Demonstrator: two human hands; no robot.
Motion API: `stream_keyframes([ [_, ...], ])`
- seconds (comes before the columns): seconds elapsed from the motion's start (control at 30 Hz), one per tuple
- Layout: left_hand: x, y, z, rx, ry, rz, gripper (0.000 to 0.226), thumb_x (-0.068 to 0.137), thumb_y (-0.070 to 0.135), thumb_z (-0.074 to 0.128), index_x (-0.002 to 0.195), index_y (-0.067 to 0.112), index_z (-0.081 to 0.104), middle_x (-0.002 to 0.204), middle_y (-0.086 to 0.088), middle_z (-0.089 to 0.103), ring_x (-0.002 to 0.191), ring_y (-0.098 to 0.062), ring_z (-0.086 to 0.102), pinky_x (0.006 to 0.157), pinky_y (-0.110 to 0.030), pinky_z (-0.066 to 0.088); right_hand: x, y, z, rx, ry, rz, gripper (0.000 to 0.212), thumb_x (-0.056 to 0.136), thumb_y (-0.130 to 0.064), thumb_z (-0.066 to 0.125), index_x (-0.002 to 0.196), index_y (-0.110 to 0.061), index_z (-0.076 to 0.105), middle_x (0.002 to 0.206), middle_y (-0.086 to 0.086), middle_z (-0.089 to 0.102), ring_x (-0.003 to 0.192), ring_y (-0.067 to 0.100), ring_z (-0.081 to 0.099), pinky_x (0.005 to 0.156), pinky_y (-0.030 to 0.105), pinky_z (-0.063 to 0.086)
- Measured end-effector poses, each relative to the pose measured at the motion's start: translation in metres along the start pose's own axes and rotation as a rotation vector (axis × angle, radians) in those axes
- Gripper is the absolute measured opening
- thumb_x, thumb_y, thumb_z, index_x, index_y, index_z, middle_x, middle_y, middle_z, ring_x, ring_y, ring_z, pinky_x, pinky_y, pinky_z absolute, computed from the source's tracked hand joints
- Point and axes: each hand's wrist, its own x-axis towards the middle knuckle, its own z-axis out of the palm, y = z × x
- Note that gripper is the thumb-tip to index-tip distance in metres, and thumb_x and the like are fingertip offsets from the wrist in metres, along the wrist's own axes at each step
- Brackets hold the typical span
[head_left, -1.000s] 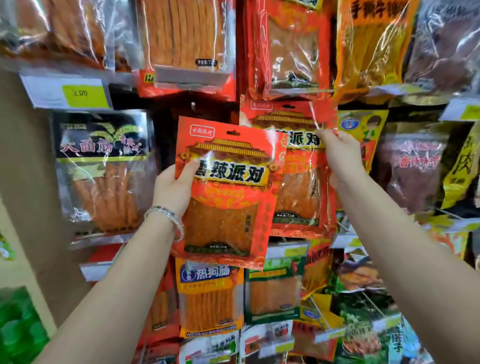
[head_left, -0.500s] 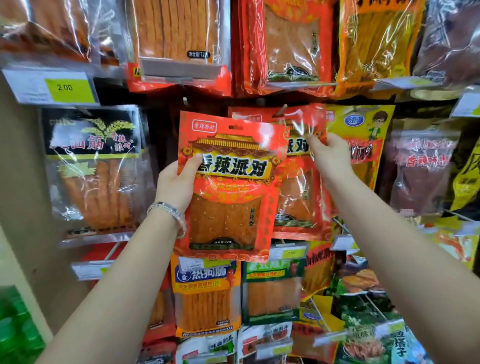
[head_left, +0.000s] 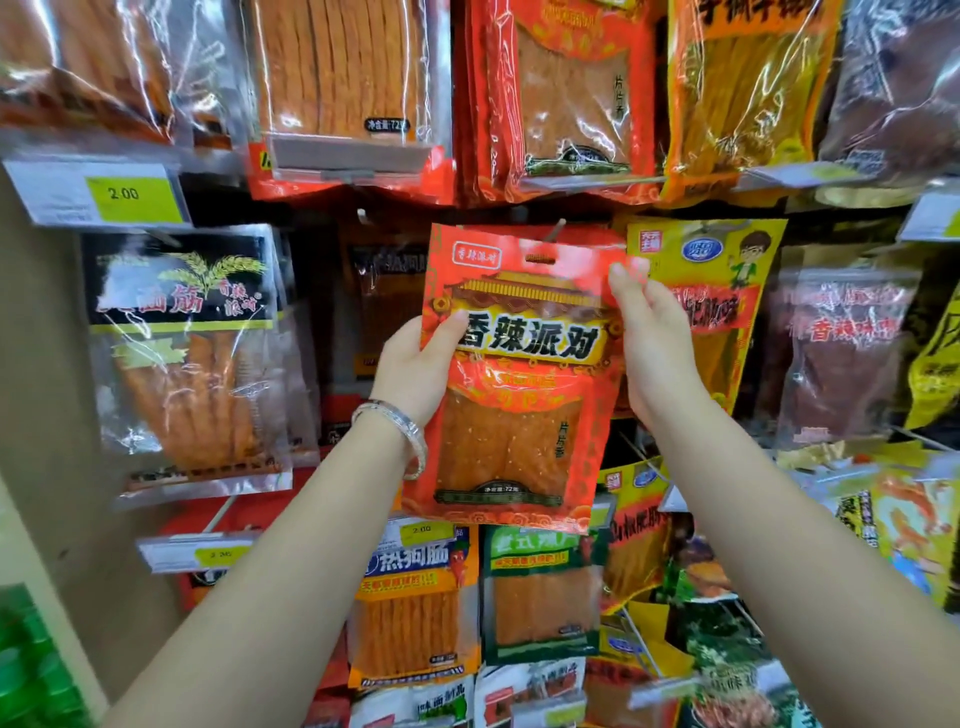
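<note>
— Gripping what, those two hands?
— One flat red plastic snack packet (head_left: 519, 332) printed with a golden roof. The left hand (head_left: 415, 369) has its left edge, thumb on the front and the other fingers out of sight behind. The right hand (head_left: 657, 358) pinches the upper right edge, thumb tip on the front near the top corner.
— Where does the packet sit?
— Upright between the two grips, raised before the hanging display. Its hang slot (head_left: 540, 258) is just below a metal peg (head_left: 558, 227); whether the peg passes through it, I cannot tell.
— Anything inside?
— A clear window in the lower half shows a flat orange-brown speckled sheet (head_left: 498, 441).
— And around it?
— A silver bracelet (head_left: 400, 421) circles the left wrist. Partly behind the right hand hangs a yellow packet with a cartoon figure (head_left: 727, 270). Well to the left is a black-topped clear packet of orange strips (head_left: 192, 364). Below are an orange packet of thin sticks (head_left: 415, 608) and a green-topped packet of orange slabs (head_left: 540, 592).
— What's unclear?
— The top row of packets is cut off by the frame, and the lower right ones blur together.
</note>
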Motion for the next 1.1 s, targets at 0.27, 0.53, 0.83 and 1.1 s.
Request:
stream_keyframes([
  [0.27,0.011,0.026,0.013,0.151,0.177,0.354,0.035,0.088,0.014,0.06,0.115,0.029,0.045,0.12,0.003,0.052,0.104,-0.008,0.056,0.088,-0.023,0.049,0.013,-0.014,-0.014,-0.078,0.067,-0.17,0.025,0.094,-0.03,0.056,0.07,-0.027,0.054,0.058,-0.026,0.055,0.058,-0.009,0.048,0.06,0.011,0.039],
  [0.53,0.017,0.058,0.032,0.514,0.116,0.635,0.061,0.088,0.021,0.053,0.144,0.03,0.032,0.117,0.006,0.03,0.118,-0.014,0.034,0.101,-0.017,0.019,0.041,-0.034,-0.011,-0.107,0.085,-0.183,0.033,0.092,-0.033,0.055,0.088,0.0,0.058,0.081,0.005,0.051,0.074,0.015,0.047,0.069,0.032,0.036],
  [0.83,0.022,0.046,0.039,0.518,0.024,0.633,0.071,0.084,0.031,0.053,0.146,0.039,0.019,0.117,0.007,0.029,0.119,-0.014,0.031,0.099,-0.021,0.018,0.056,-0.029,-0.009,-0.165,0.064,-0.062,0.027,0.09,-0.03,0.059,0.079,-0.005,0.059,0.076,0.006,0.054,0.072,0.018,0.049,0.067,0.031,0.035],
  [1.1,0.026,0.028,0.04,0.54,0.039,0.705,0.075,0.084,0.03,0.052,0.148,0.035,0.014,0.125,0.006,0.032,0.123,-0.015,0.032,0.103,-0.022,0.023,0.054,-0.004,-0.011,-0.352,0.176,-0.178,0.02,0.09,-0.034,0.061,0.093,-0.016,0.054,0.084,-0.004,0.052,0.076,0.01,0.049,0.069,0.03,0.039],
])
